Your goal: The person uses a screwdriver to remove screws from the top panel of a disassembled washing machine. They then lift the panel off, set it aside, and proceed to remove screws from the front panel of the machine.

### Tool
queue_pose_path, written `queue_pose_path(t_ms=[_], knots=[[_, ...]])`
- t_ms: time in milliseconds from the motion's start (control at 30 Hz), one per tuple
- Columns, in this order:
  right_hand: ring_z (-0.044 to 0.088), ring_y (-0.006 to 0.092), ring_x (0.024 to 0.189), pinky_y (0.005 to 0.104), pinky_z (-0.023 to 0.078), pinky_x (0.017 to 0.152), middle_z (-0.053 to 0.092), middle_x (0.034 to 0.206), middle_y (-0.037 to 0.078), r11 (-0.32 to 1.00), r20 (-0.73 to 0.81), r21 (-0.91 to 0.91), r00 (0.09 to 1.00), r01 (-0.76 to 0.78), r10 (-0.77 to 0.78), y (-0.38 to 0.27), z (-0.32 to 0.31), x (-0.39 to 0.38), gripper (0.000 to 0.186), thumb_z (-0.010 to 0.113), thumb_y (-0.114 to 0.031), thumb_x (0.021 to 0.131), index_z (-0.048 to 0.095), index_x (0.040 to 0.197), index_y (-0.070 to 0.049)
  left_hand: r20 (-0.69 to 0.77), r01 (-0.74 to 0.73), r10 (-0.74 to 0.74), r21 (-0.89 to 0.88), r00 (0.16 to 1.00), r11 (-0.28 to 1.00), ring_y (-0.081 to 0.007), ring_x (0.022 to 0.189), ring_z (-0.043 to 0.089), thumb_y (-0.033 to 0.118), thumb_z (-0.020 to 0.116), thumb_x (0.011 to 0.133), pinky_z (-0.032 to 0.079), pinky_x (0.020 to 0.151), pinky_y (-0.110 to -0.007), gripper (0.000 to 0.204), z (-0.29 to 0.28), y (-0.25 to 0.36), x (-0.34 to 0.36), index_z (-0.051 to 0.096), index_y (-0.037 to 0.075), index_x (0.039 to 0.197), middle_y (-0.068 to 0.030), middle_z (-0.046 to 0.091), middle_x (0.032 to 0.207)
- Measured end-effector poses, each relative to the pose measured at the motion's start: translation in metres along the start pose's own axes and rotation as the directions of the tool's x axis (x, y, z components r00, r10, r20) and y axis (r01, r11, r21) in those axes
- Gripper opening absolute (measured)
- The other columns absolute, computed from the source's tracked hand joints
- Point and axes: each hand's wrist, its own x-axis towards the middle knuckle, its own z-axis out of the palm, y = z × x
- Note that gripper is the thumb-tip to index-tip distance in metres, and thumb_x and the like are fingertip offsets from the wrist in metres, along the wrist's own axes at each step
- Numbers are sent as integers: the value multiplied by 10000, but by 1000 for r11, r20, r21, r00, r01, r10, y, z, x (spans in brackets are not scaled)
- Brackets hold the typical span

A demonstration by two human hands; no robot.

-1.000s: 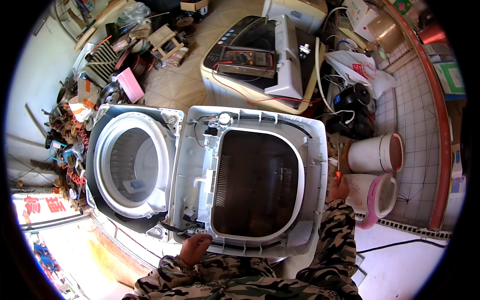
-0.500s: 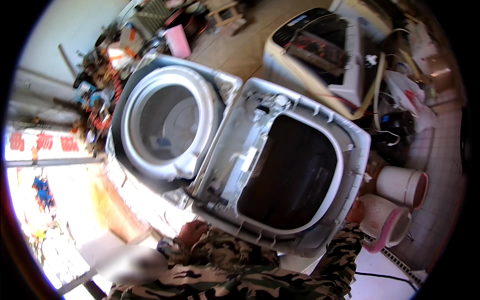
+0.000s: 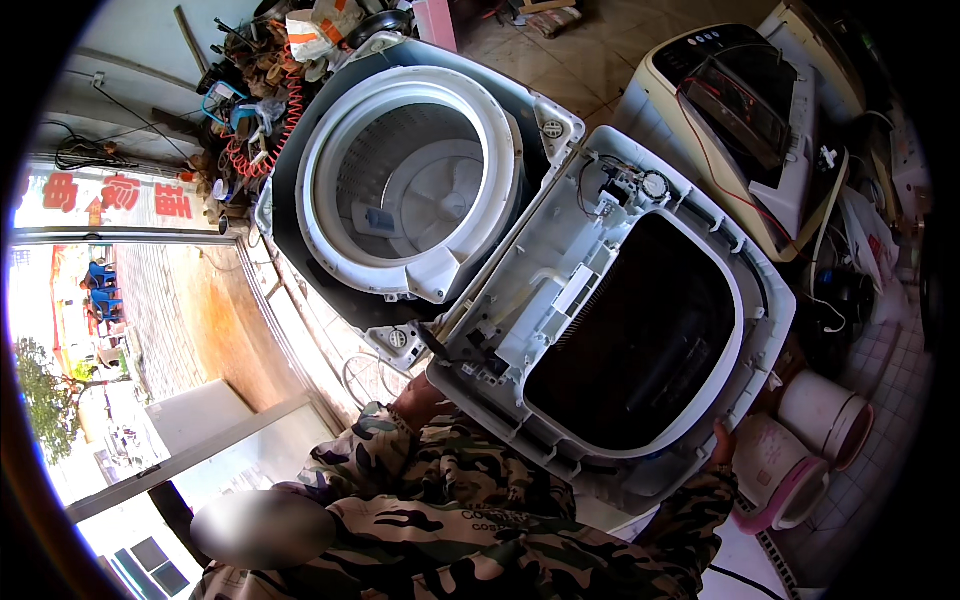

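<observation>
A washing machine stands with its round white tub [image 3: 420, 268] exposed. Beside it, the machine's detached top panel [image 3: 758, 360] lies turned over, showing plastic ribs, wiring and a dark lid [image 3: 630, 330]. My left hand [image 3: 415, 398] grips the panel at its near left corner, by a black cable, fingers partly hidden beneath it. On the opposite side, my right hand [image 3: 722, 445] has its fingers wrapped round the panel's near right edge.
A cream washer [image 3: 650, 90] with a tester on top stands behind. Buckets [image 3: 820, 410] and bags [image 3: 870, 240] are on the right, heaped parts and a red coiled hose [image 3: 250, 160] at upper left. A doorway to outside [image 3: 250, 330] opens on the left.
The view has swung, so the washer and panel appear higher, tilted and farther right. My left hand has moved from the panel's lower edge to its left corner.
</observation>
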Motion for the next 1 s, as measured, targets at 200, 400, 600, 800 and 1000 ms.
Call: queue_pose_path(t_ms=[200,400,600,800,1000], knots=[[635,267,1028,417,497,897,683,1184,154,940,-73,-325,988,104,-134,4,1,2,535,725,-327,915,635,1274,59,61,-47,66,-271,996,961,-283,1307,548,363,741,847,468,1061,-463,811,-20,-13,8,379,141,1538,-93,527,1463],[630,258,995,412,489,891,690,1161,152,945,-139,-305,976,118,-166,12,-17,-8,595,728,-404,914,642,1249,80,80,-132,167,-330,983,935,-343,1283,568,55,624,857,468,1093,-501,690,-25,-32,43,399,47,1510,-159,579,1385],[626,248,905,433,496,816,696,1050,141,972,-87,-182,982,151,-169,-39,0,-39,603,730,-430,899,653,1195,90,157,-445,419,205,894,872,-379,1296,552,-3,551,797,454,1106,-527,706,-89,-84,66,396,-11,1486,-210,552,1398],[626,253,923,432,504,804,682,1038,148,980,-219,-189,971,54,-96,-61,-20,-64,551,728,-373,887,657,1183,87,506,-810,706,563,496,165,-373,1212,602,53,597,798,495,1027,-507,628,-128,-105,80,457,29,1410,-200,613,1286],[609,278,1071,413,476,956,642,1246,171,820,-349,-559,864,118,-363,-127,-6,-107,647,721,-333,886,556,1359,76,197,-593,562,182,804,785,-375,997,680,93,747,811,555,875,-465,466,-84,-66,58,546,46,1229,-201,680,1076]])
